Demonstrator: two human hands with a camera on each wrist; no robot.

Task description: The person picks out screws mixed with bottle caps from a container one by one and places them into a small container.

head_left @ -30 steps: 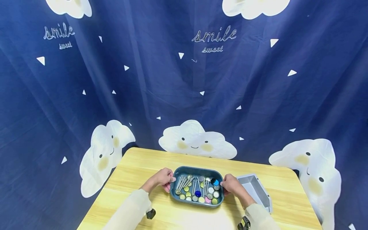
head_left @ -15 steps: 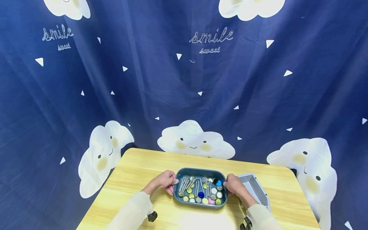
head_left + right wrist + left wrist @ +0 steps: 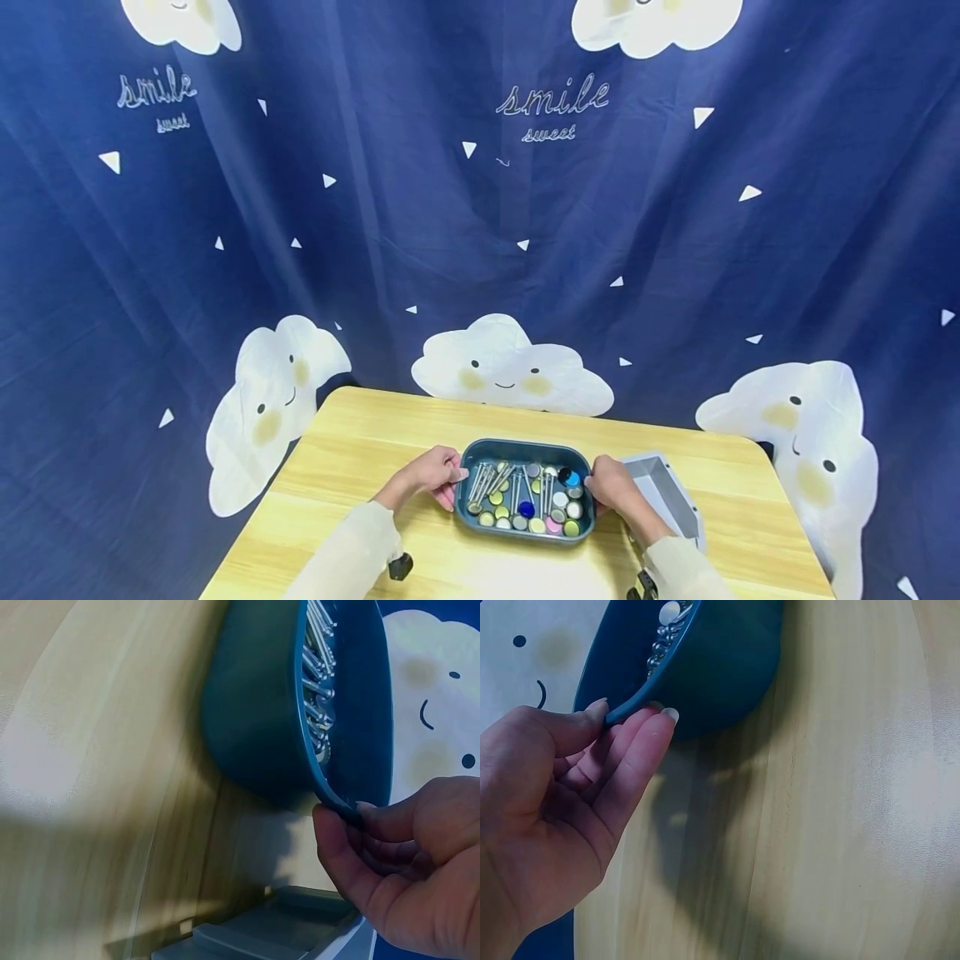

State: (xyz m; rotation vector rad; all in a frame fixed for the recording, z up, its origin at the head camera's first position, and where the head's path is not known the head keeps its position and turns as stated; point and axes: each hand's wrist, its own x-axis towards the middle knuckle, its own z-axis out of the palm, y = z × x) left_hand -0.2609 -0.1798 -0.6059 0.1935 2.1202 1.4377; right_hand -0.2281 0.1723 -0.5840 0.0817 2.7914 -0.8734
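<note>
A dark teal oblong tray [image 3: 525,452] stands at the middle of the table, between both hands. Inside lie long metal bolts [image 3: 483,483] and several round caps in yellow, white, silver and pink, with a dark blue cap [image 3: 527,509] near the front. At the tray's left end, my left hand [image 3: 437,475] pinches the rim; in the left wrist view the thumb lies inside and fingers outside the wall [image 3: 720,682]. My right hand [image 3: 611,481] pinches the opposite rim the same way, seen close in the right wrist view. The tray's underside is hidden.
A grey open box [image 3: 678,500] stands just right of the tray, partly behind my right forearm. The wooden table [image 3: 375,425] has its back edge near a blue curtain [image 3: 480,250] with cloud prints.
Both hands have moved the tray a little to the right and slightly nearer, closer to the grey box. During the last half second it has barely moved. Both hands keep their hold.
</note>
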